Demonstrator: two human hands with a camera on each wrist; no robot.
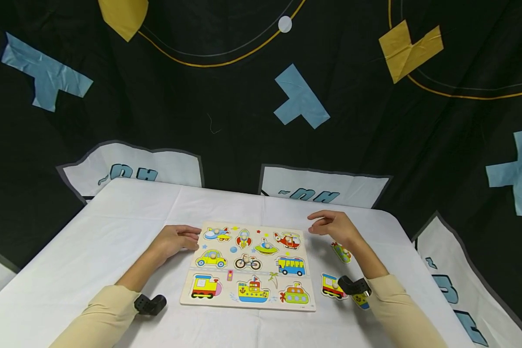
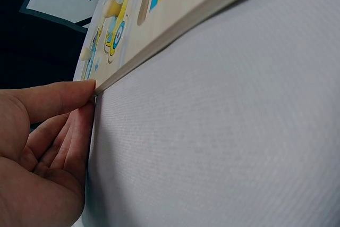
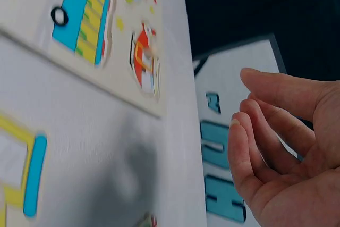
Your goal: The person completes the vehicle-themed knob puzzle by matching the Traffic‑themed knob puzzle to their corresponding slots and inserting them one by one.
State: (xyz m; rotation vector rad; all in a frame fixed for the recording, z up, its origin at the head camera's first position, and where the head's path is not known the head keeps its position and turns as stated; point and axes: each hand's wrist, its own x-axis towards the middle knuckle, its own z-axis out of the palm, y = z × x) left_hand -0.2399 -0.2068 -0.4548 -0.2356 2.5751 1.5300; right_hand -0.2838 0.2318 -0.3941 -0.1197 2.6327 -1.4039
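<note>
A wooden picture puzzle board [image 1: 261, 278] lies flat on the table, with knobbed vehicle pieces in its upper rows. At its far left corner, the fingertips of my left hand [image 1: 176, 239] touch the edge; the thumb [image 2: 64, 95] meets that edge in the left wrist view. My right hand [image 1: 335, 227] hovers just right of the board's far corner, near the helicopter [image 1: 288, 240]. Its fingers [image 3: 254, 136] are loosely bent, with nothing between them. Below it lies a loose submarine piece [image 1: 341, 253].
A loose train piece [image 1: 332, 287] lies right of the board. Beside it, a ship piece [image 1: 360, 301] is partly hidden under the right wrist camera [image 1: 353, 285]. White cloth [image 1: 219, 331] covers the table, and a black patterned curtain [image 1: 226, 106] hangs behind it.
</note>
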